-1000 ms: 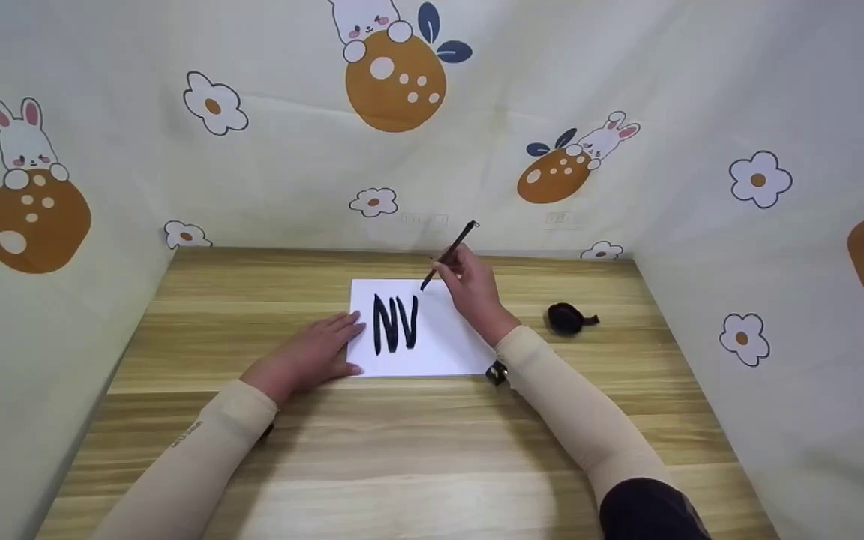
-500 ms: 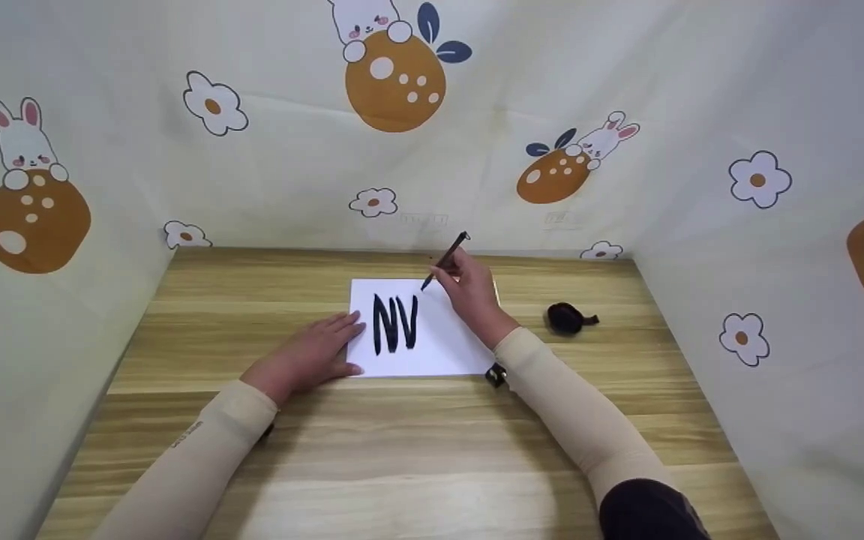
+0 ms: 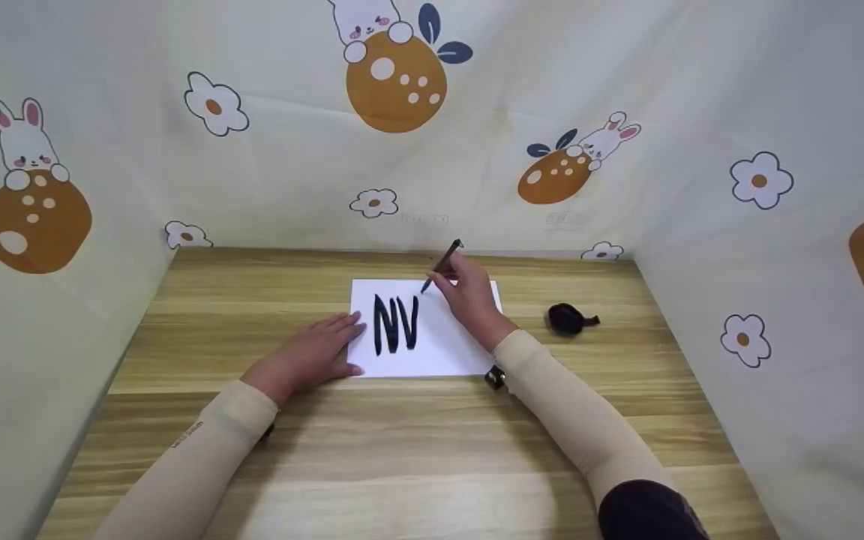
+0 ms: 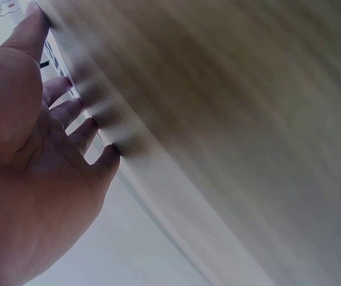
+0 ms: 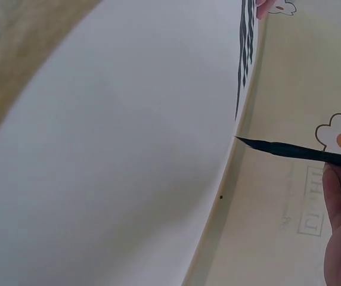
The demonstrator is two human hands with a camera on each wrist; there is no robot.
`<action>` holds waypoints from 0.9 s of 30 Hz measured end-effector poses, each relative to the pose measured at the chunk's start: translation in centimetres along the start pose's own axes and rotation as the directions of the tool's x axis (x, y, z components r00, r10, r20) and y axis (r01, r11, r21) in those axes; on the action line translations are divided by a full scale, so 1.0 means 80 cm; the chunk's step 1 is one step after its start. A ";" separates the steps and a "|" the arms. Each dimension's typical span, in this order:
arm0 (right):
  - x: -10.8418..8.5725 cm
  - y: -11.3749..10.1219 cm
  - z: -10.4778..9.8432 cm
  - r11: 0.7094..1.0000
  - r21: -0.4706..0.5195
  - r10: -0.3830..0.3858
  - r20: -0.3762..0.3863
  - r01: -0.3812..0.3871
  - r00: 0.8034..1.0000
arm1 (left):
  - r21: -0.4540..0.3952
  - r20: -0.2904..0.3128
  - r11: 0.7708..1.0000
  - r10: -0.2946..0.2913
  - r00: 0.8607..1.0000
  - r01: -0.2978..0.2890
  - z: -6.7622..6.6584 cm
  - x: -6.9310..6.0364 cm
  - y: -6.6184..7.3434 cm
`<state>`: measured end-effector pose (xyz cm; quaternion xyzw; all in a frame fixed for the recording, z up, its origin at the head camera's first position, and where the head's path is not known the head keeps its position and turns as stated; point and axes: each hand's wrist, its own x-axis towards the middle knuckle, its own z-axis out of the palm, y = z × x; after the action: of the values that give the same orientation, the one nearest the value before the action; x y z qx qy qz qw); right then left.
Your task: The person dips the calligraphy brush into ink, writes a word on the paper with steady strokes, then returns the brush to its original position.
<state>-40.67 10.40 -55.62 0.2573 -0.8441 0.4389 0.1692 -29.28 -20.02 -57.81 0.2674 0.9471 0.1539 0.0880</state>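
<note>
In the head view, a sheet of white paper (image 3: 443,345) lies on the wooden table, bearing thick black strokes (image 3: 393,324) that look like "NV". My right hand (image 3: 471,294) pinches a dark ink brush (image 3: 444,262) above the paper's upper part. The brush leans, its tip just right of the last stroke's top. In the right wrist view the brush (image 5: 290,150) shows a pointed dark tip; I cannot tell whether it touches the paper. My left hand (image 3: 308,352) rests at the paper's left edge, fingers spread. The left wrist view shows its fingertips (image 4: 108,158) on the edge.
A small black dish (image 3: 565,319) with a short handle stands on the table (image 3: 402,450) to the right of the paper. Near the right sleeve sits a small dark object (image 3: 496,377). Patterned cloth (image 3: 289,172) encloses the table's back and sides.
My right hand has shifted slightly left and down, and the brush's upper end has come down and left. Its tip is marginally lower. The left hand and strokes look the same.
</note>
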 end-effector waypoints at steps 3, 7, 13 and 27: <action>-0.001 0.000 0.001 1.000 -0.008 0.004 0.006 -0.004 1.000 | -0.003 -0.002 1.000 0.000 1.000 0.000 0.000 0.000 0.000; -0.002 0.000 0.001 1.000 -0.012 0.016 0.020 -0.015 1.000 | -0.007 -0.009 1.000 0.005 1.000 -0.005 0.000 0.001 0.001; -0.002 0.000 0.002 1.000 -0.001 0.025 0.037 -0.025 0.999 | 0.002 -0.009 1.000 0.005 1.000 -0.005 0.001 0.001 0.001; -0.005 -0.004 0.003 0.998 -0.008 0.067 0.105 -0.066 0.992 | -0.026 -0.015 1.000 0.008 1.000 -0.009 -0.001 -0.001 0.001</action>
<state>-40.14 10.16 -55.75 0.2515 -0.8609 0.4283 0.1104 -29.18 -20.07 -57.73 0.2691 0.9445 0.1687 0.0838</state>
